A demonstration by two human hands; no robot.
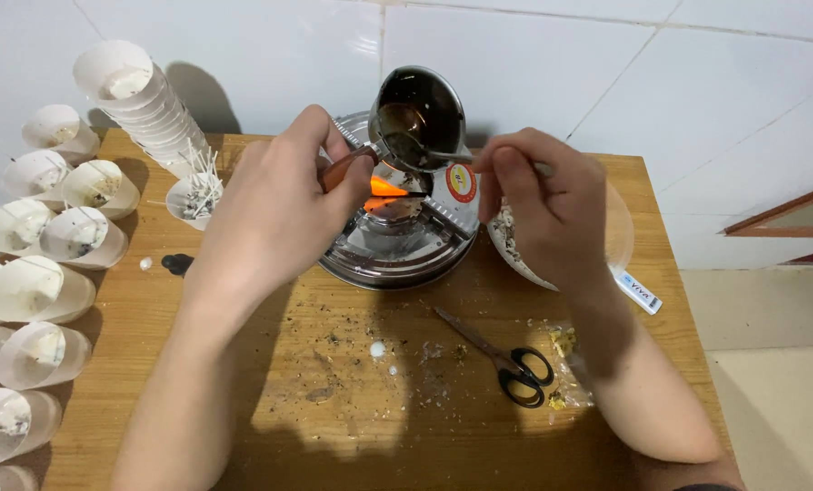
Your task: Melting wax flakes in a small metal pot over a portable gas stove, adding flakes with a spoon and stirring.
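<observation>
my left hand (279, 205) gripped the orange handle of a small metal pot (417, 118), tipped on its side, mouth facing me, handle running left, above a lit round stove (397, 245). my right hand (547, 214) pinched a spoon (424, 153) reaching left into it. scissors (506, 359) lay near the table (334, 427) front; cups (38, 286) crowded the left edge.

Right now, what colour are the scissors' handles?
Black, on the scissors, seen in the head view.
</observation>
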